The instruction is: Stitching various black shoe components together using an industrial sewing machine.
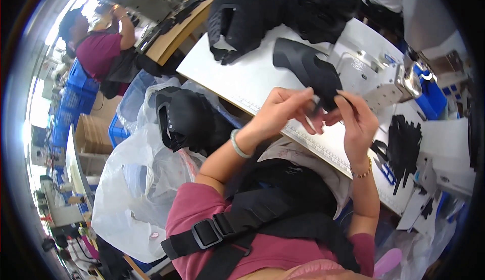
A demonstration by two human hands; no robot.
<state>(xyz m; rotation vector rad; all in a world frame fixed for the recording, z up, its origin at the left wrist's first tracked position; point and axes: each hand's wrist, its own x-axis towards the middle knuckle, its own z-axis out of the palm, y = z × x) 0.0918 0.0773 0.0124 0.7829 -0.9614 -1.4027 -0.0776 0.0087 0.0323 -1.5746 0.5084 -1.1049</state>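
Note:
A curved black fabric piece (pixel 308 65) with a greyer band lies partly on the white sewing table (pixel 237 78), its near end raised between my hands. My left hand (pixel 285 109) pinches that end between thumb and fingers; the fingertips are slightly blurred. Close by on the right, my right hand (pixel 358 123) pinches the piece's corner between thumb and forefinger. A small greyish bit shows at my left fingertips, too blurred to name. Just beyond my right hand stands the metal head of a sewing machine (pixel 389 94).
Stacked black fabric pieces (pixel 247 12) cover the table's far side. Black strips (pixel 404 141) and blue thread snips (pixel 388 174) lie at the right. More black pieces (pixel 189 118) rest on a white plastic bag (pixel 136 199) at left. A co-worker (pixel 101 52) sits at far left.

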